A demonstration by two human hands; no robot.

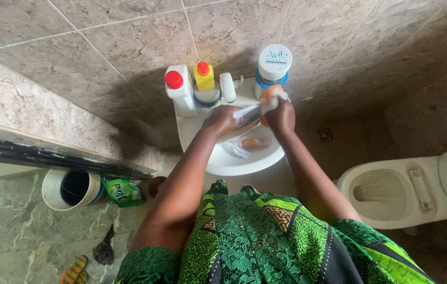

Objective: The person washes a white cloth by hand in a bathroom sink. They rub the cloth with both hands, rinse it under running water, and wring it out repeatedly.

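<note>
Both hands over round white ceramic basin point(223, 167). Left hand point(222, 120) grips crinkled clear plastic wrapper point(248, 111); right hand point(281, 114) clasps its orange-tipped end.

Over a white basin point(223, 165), left hand point(222, 120) and right hand point(280, 117) grasp a clear wrapper point(250, 111); toilet point(392, 192) beside.

Brown marbled tile wall point(129, 47) far, white grout lines. Greenish stone floor point(13, 236) near left, dim. White toilet point(392, 194) right, seat up. White bucket point(71, 189) left under dark ledge point(50, 155). Sandals point(74, 271) near left.
</note>
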